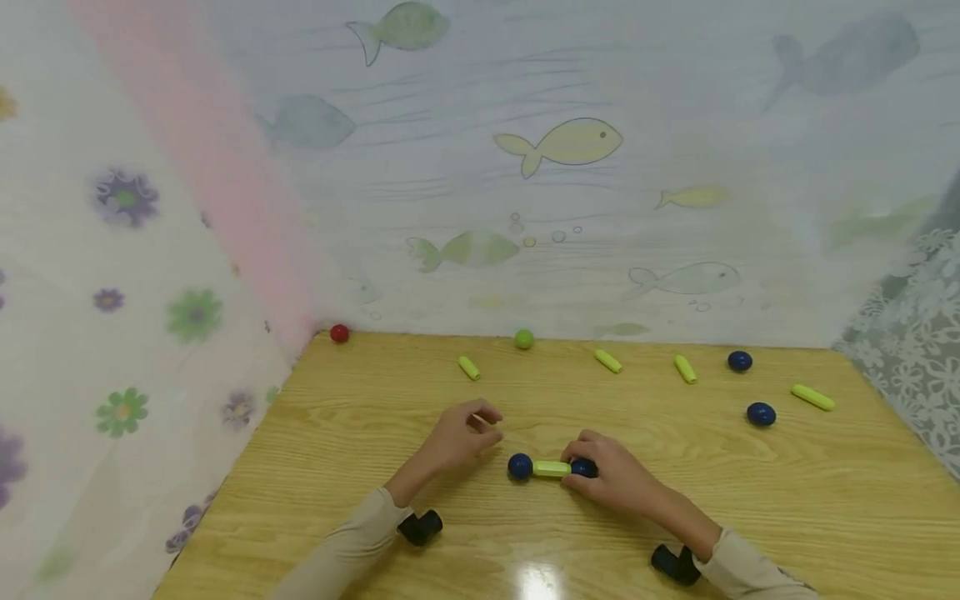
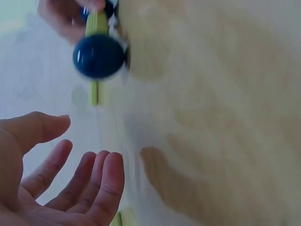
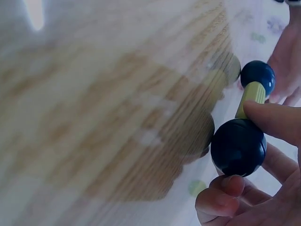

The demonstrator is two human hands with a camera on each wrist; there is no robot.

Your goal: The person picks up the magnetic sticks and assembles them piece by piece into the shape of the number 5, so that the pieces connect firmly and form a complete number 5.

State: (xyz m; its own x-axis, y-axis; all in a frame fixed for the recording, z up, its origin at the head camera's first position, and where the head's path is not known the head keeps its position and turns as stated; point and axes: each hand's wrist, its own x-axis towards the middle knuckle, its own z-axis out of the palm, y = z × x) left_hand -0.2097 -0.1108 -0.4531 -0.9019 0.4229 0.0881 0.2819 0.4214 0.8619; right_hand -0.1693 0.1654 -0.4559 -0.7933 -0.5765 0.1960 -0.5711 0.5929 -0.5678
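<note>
Two dark blue balls joined by a yellow-green ridged rod [image 1: 552, 469] make a dumbbell shape low over the wooden table. My right hand [image 1: 617, 477] grips its right ball [image 3: 238, 147], with the thumb reaching onto the rod in the right wrist view. The left ball [image 1: 520, 467] points toward my left hand [image 1: 457, 437], which is apart from it and holds nothing. Its fingers are loosely bent, thumb spread from them, as the left wrist view shows.
Along the back of the table [image 1: 360, 400] lie a red ball [image 1: 340, 333], a green ball [image 1: 523, 339] and several yellow-green rods [image 1: 608, 361]. Two loose blue balls [image 1: 761, 414] sit at the right, near another rod [image 1: 812, 397]. A fish-printed curtain [image 1: 450, 192] hangs behind.
</note>
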